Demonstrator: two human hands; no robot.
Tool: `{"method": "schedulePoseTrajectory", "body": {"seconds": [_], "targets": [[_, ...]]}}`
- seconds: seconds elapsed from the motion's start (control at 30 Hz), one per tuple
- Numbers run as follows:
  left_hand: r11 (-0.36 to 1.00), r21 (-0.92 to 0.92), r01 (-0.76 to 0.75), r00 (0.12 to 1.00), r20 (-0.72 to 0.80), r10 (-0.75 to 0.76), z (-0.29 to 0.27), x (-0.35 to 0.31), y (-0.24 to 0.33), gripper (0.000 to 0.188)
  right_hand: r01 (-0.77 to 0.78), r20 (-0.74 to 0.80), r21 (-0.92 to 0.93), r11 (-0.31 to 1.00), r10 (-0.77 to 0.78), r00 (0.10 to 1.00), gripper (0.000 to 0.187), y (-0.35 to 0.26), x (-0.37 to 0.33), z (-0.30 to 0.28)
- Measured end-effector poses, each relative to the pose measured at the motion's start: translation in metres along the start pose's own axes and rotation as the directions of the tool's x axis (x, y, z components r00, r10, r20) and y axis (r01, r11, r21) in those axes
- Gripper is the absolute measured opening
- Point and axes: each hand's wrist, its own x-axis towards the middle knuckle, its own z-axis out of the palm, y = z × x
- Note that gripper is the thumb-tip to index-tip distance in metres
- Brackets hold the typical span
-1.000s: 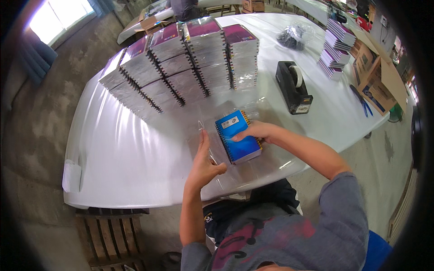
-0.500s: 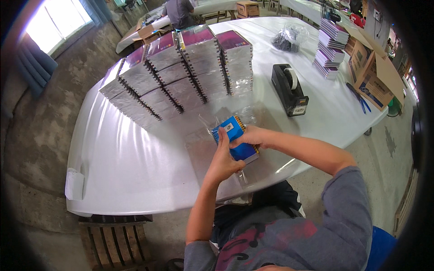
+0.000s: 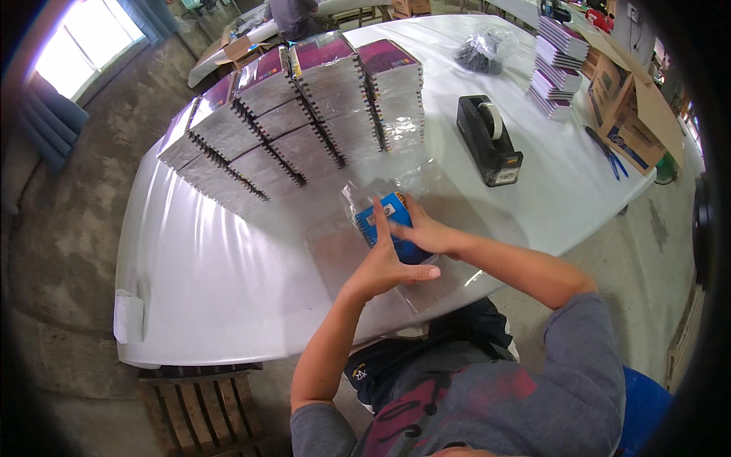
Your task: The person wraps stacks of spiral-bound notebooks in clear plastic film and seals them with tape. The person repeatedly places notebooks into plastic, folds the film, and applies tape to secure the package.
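A small stack of blue spiral-bound notebooks (image 3: 397, 215), with a pale label on its cover, lies near the table's front edge. Clear plastic film (image 3: 329, 255) spreads beneath and around it. My left hand (image 3: 381, 263) rests along the stack's near left side, index finger stretched over the cover and thumb held out toward the right. My right hand (image 3: 428, 232) lies over the stack's right side with its fingers spread across the cover. Both hands are open, touching the notebooks without gripping them. They hide part of the stack's middle and right edge.
Tall rows of plastic-wrapped spiral notebooks (image 3: 304, 114) stand ahead to the left. A black tape dispenser (image 3: 481, 145) is at the right, with blue-handled pliers (image 3: 609, 156), a cardboard box (image 3: 628, 126), a notebook pile (image 3: 554, 72) and a bundled plastic bag (image 3: 481, 53) beyond.
Both hands have loosened from their closed hold around the blue notebooks. The left thumb has swung out to the right, and the right fingers have spread over the cover. The stack stays in place.
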Motion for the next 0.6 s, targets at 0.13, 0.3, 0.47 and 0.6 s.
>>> {"method": "schedulePoseTrajectory", "body": {"seconds": [0.13,0.3,0.47,0.6], "targets": [[0.994,-0.077,0.075,0.997,0.006,-0.075,-0.033,0.001,-0.008,0.116,0.093,0.026,-0.041,0.995,-0.092,0.995,0.090,0.024,0.007,0.002],[0.975,0.220,-0.036,0.812,-0.562,0.157,-0.085,0.027,-0.042,0.073,0.097,0.064,0.089,0.991,-0.103,0.993,0.091,0.019,0.003,0.001],[0.977,0.197,0.083,0.876,-0.482,0.022,-0.113,0.076,-0.055,0.056,0.109,0.081,0.110,0.988,-0.118,0.990,0.089,0.016,0.003,0.000],[0.815,0.573,0.089,0.605,-0.681,0.413,-0.106,0.083,-0.053,0.050,0.094,0.088,0.076,0.993,-0.101,0.991,0.088,0.015,0.004,0.001]]}}
